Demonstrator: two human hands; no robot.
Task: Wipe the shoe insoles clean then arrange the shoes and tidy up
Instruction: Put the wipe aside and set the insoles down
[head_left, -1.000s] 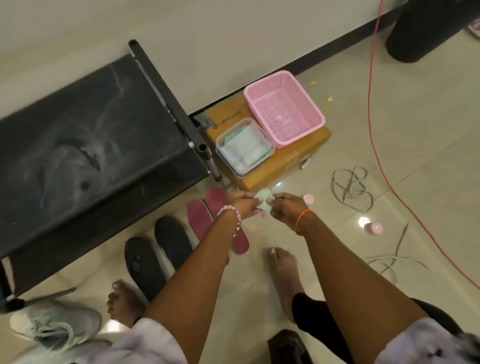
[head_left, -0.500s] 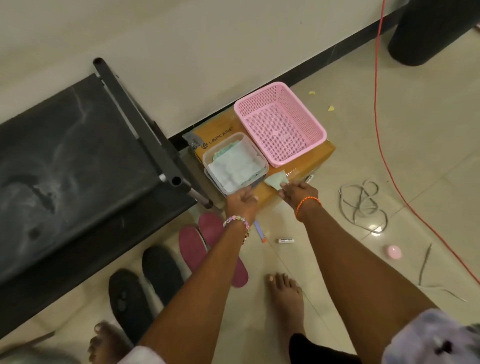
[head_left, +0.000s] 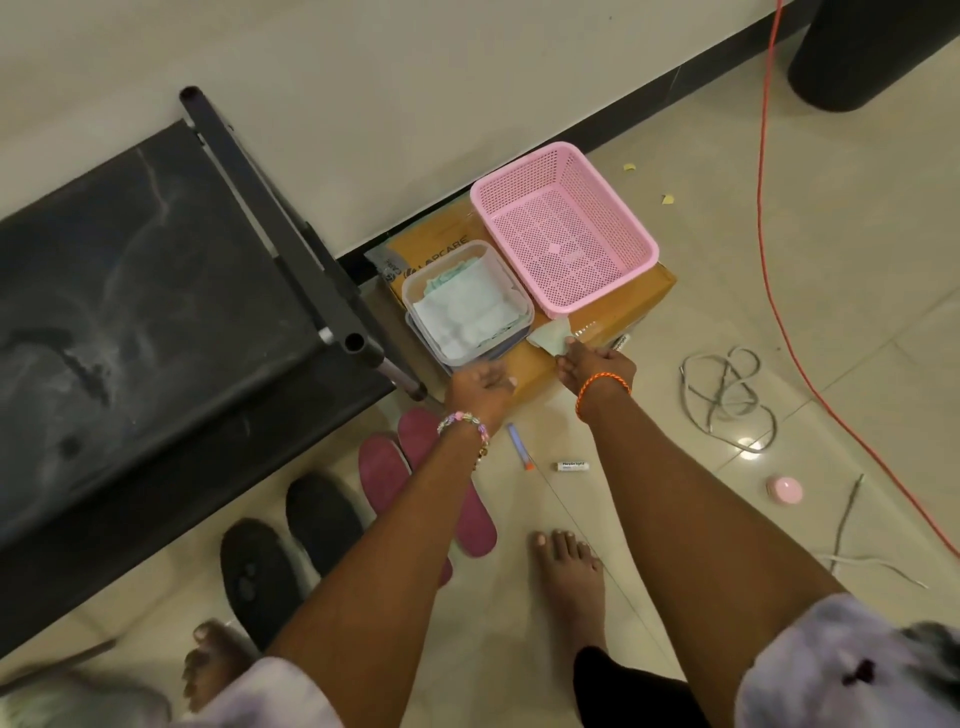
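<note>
My right hand (head_left: 597, 366) pinches a small pale green wipe (head_left: 551, 335) at the front corner of the pink mesh basket (head_left: 644, 244). My left hand (head_left: 480, 387) hovers empty with loose fingers at the near edge of a clear tub (head_left: 413, 283) filled with folded white and green wipes (head_left: 465, 312). Tub and basket sit on a brown cardboard box (head_left: 639, 296). Two maroon insoles (head_left: 382, 470) lie on the floor under my left forearm. Two black insoles (head_left: 322, 514) lie to their left.
A black bench (head_left: 156, 312) fills the left. On the tiles lie a blue pen (head_left: 518, 444), a small white tube (head_left: 571, 466), a pink round lid (head_left: 784, 489), grey laces (head_left: 727, 395) and a red cable (head_left: 769, 234). A pale shoe (head_left: 62, 701) shows at bottom left.
Both hands rose from above the maroon insoles to the box. My right hand carried the green wipe to the pink basket's corner, and my left hand let go of it.
</note>
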